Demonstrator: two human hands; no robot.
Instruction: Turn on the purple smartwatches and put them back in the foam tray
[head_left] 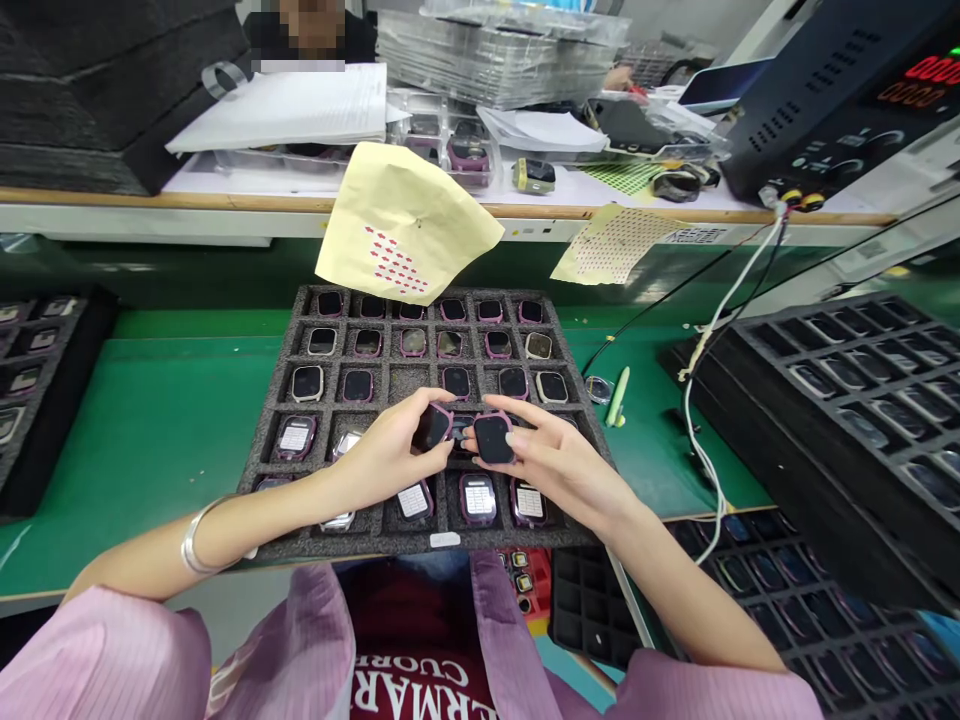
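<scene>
Between my left fingertips (433, 430), I had one dark-faced watch case (434, 427) pinched; my right fingers (511, 438) pinched a purple-rimmed one (494, 438) just beside it. Below both lay the foam tray (409, 384) of watches; beyond the fingertips hung a yellow sheet (405, 225).

Glossy dark faces on the smartwatches (493, 438) — rough matt grey foam tray (444, 462) — shiny metal bangle (192, 538), yellow paper sheet (409, 225).
</scene>
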